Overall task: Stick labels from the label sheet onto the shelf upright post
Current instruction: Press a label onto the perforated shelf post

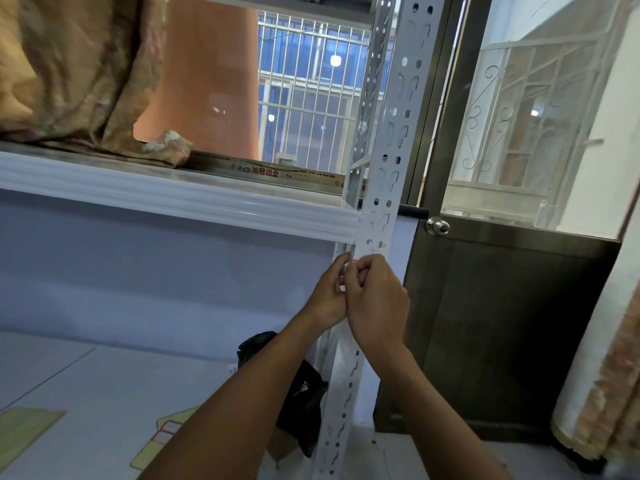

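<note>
We pinch a small label (pixel 350 268) between both hands (pixel 356 292) at the post (pixel 384 188); no stuck labels show yet.

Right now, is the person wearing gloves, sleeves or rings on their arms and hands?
No gloves. Both hands, the left hand and the right hand, are bare, and the forearms are bare too, with no sleeves in view. No watch, bracelet or ring shows.

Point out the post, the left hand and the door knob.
post (pixel 398 140): head view, on its perforated front face above the shelf.
left hand (pixel 329 296): head view, back of hand.
door knob (pixel 437 226): head view, on the round metal knob.
</note>
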